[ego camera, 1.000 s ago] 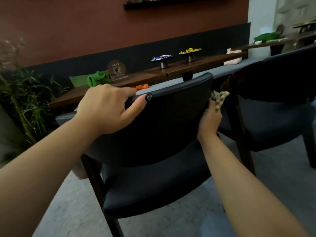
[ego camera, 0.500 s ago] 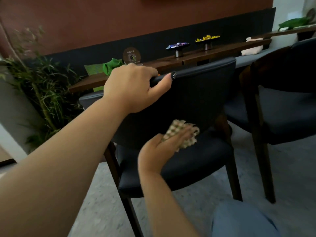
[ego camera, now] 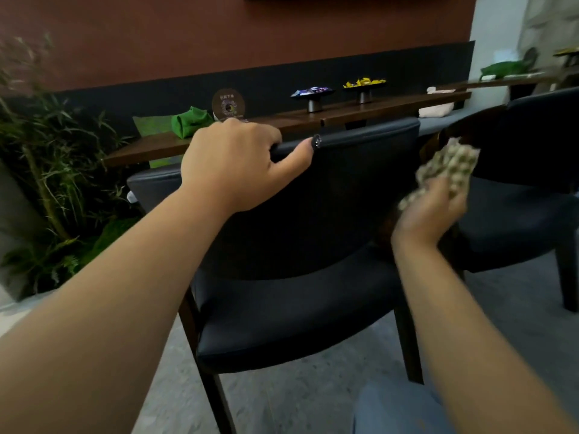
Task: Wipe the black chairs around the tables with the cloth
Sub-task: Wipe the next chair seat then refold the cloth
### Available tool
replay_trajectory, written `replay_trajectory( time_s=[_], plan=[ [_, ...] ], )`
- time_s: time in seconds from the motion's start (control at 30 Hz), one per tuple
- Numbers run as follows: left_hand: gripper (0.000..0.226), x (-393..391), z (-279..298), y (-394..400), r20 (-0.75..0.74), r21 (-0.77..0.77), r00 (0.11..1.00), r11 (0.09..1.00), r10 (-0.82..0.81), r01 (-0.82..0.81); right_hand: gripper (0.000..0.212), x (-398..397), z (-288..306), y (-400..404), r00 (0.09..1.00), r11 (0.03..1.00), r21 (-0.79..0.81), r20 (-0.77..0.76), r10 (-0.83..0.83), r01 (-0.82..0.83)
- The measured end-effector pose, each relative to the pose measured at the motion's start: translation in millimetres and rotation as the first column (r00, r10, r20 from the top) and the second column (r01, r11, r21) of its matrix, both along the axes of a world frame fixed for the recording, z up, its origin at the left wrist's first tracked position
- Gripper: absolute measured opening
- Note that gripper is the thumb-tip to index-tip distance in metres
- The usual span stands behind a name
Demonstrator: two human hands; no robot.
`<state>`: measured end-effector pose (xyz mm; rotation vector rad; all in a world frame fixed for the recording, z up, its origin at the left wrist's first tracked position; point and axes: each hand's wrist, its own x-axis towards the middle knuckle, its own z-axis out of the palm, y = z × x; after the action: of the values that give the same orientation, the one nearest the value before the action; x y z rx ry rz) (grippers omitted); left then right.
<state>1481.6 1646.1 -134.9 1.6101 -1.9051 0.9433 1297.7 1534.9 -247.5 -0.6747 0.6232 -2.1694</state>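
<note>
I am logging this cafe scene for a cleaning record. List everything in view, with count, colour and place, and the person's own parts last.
black chair: 1, black, centre, at the table
second chair: 1, black, right, partly cut off
cloth: 1, checked beige, in the right hand by the near chair's right edge
table: 1, dark wood, behind the chairs
far table: 1, dark wood, far right
pedestal dishes: 2, dark; one holds bluish pieces, one yellow; on the table
round sign: 1, brown, on the table
green bundle: 1, on the table
plant: 1, green, left
left hand: 1, grips the chair's top rail
right hand: 1, holds the cloth
</note>
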Motion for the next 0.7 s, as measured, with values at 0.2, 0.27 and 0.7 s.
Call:
replay_trajectory(
  time_s=[0.2, 0.27, 0.7],
  plan=[
    [0.07, 0.2, 0.0, -0.9, 0.022, -0.036, 1.0, 0.999, -0.005, 0.006, 0.032, 2.8, 34.1, -42.5, 0.996, 0.996, 0.052, -0.038, 0.077, -0.075],
    [0.066, 1.4, 0.3, -0.8, 0.019, -0.035, 1.0, 0.999, -0.016, 0.017, 0.031, 16.5, 24.0, -25.6, 0.998, 0.999, 0.033, -0.056, 0.002, 0.0],
    [0.051, 13.6, 20.0, -1.3, -0.377, 0.319, 0.926, 0.938, -0.005, 0.134, 0.048, 141.7, -30.8, 74.3, 0.556, 0.765, -0.618, -0.577, -0.599, 0.183]
  ],
)
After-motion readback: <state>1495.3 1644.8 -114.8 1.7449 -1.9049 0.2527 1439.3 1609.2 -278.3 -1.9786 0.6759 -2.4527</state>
